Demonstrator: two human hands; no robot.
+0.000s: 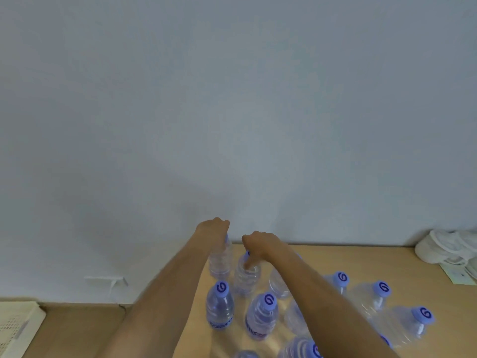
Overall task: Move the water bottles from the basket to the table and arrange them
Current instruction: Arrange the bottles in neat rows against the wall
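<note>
Several clear water bottles with blue caps stand upright on the light wooden table (322, 257). My left hand (213, 228) is closed over the cap of the far-left bottle (219, 262) by the wall. My right hand (258, 245) grips the top of the bottle beside it (245, 277). Nearer me stand a bottle (220, 307) and another (262, 316), and more bottles (379, 297) fill the right side behind my right forearm. A cream plastic basket (18, 324) shows at the lower left edge; I cannot see inside it.
A plain pale wall rises right behind the table. White bags or cloth (449, 246) and a paper sheet (456, 273) lie at the table's far right. Brown floor (77, 329) shows left of the table, with a white wall fitting (105, 280) above it.
</note>
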